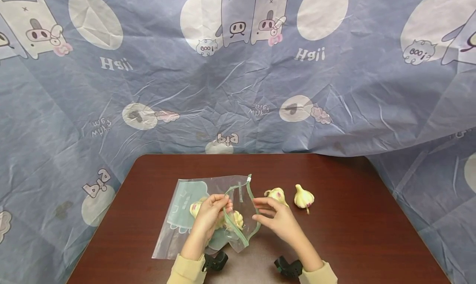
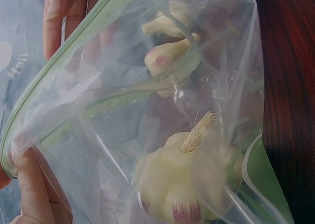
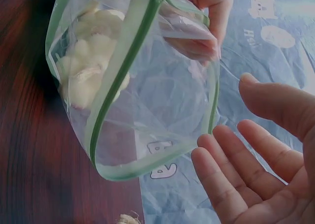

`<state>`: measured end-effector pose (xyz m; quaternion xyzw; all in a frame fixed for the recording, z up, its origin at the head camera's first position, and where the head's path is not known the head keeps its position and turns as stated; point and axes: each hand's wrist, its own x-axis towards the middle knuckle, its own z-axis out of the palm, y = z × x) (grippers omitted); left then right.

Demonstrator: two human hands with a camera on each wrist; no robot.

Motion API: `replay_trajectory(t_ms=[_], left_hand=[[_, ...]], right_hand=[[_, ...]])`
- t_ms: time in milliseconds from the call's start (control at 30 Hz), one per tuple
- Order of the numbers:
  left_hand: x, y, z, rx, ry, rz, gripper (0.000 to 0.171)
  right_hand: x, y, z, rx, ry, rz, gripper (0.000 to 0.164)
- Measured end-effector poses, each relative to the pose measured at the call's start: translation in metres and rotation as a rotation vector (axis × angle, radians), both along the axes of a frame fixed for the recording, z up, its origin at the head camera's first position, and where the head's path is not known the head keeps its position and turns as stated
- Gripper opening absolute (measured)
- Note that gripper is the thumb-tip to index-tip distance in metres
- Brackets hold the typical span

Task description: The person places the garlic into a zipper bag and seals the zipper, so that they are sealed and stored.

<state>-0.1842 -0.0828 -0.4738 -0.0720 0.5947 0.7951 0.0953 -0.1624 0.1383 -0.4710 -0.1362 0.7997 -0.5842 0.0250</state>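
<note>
A clear zip bag with a green-edged mouth lies on the table, its mouth held up and gaping toward the right. Inside are garlic bulbs; one bulb shows large through the plastic in the left wrist view. My left hand pinches the near rim of the mouth between thumb and fingers. The right hand has its fingers spread and relaxed, fingertips at the opposite rim, holding nothing. Beyond that hand lie two loose bulbs: one partly hidden garlic bulb and another garlic bulb farther right.
The dark red-brown wooden table carries everything. Behind it hangs a blue cloth printed with cartoon pigs. A black wrist camera sits below the left hand, and another black camera below the right.
</note>
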Motion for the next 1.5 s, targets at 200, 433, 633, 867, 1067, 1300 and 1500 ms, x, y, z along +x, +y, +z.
replay_trajectory(t_ms=[200, 433, 633, 867, 1067, 1300, 1500], left_hand=[[0.0, 0.0, 0.002, 0.004, -0.006, 0.003, 0.016], [0.0, 0.0, 0.002, -0.001, -0.003, 0.003, 0.018], [0.0, -0.001, 0.001, -0.002, -0.002, -0.004, 0.017], [0.0, -0.002, 0.0, -0.003, 0.0, -0.011, 0.017], [0.0, -0.001, 0.0, -0.006, -0.003, 0.003, 0.018], [0.0, 0.0, 0.001, 0.001, -0.005, 0.005, 0.017], [0.001, -0.001, 0.002, -0.004, -0.004, 0.003, 0.018]], right_hand=[[0.002, 0.008, 0.001, -0.063, -0.018, -0.042, 0.045], [0.0, 0.02, -0.001, -0.118, 0.07, -0.06, 0.042], [0.001, 0.034, 0.001, -0.141, 0.065, -0.156, 0.041], [0.004, 0.053, 0.001, -0.108, 0.053, -0.3, 0.041], [0.006, 0.068, 0.002, -0.079, 0.061, -0.414, 0.041], [0.006, 0.083, -0.002, 0.024, 0.045, -0.497, 0.043], [-0.002, 0.097, -0.016, 0.137, -0.015, -0.556, 0.047]])
